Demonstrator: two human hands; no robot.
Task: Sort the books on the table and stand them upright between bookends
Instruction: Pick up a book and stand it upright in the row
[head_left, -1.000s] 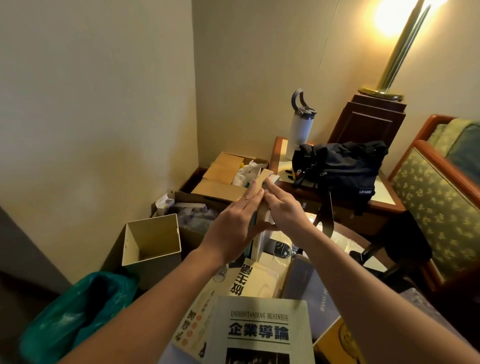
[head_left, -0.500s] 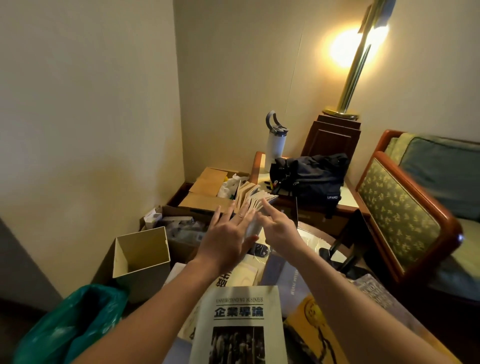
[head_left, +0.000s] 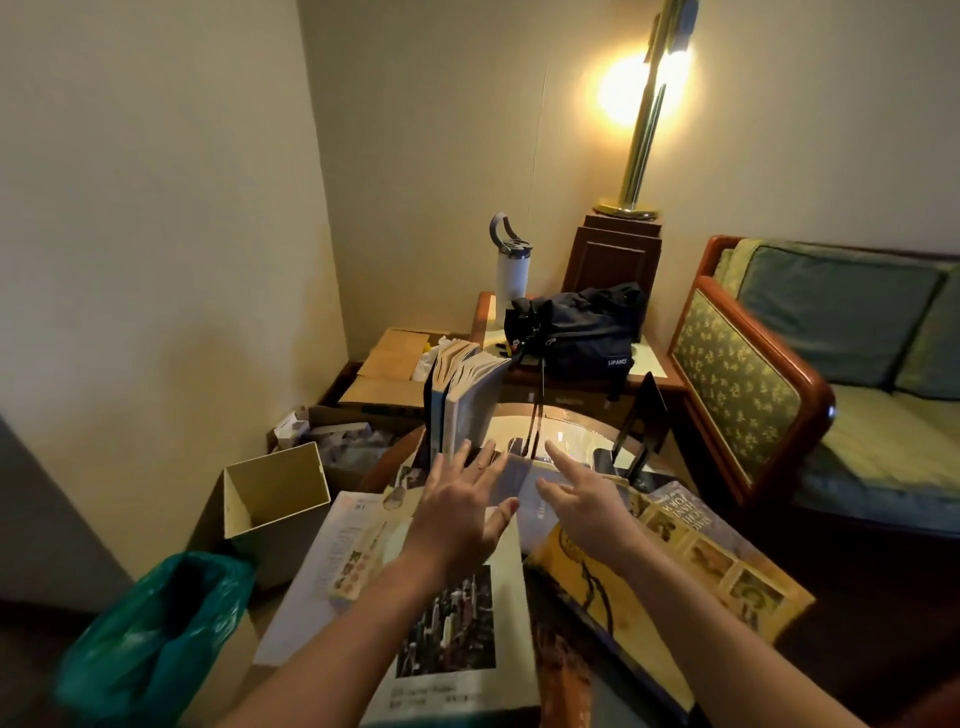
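Both hands have come off the standing books and dropped back toward the near side. A second ago they were pressed around the tops. Now the left hand (head_left: 457, 512) and right hand (head_left: 584, 501) hover flat with fingers spread, holding nothing.

The short row of upright paperbacks with fanned cream pages (head_left: 465, 400) stands alone on the far left of the round glass-topped table (head_left: 563, 431), leaning slightly right. So this batch looks placed but not yet braced.

The black metal bookend (head_left: 644, 415) is well apart to the right.

The left fingertips are just near the foot of the row; I cannot tell if they touch.

The white-covered book with a city photo (head_left: 457, 623) and the yellow-covered book (head_left: 597, 582) lie flat under the forearms, unsorted.
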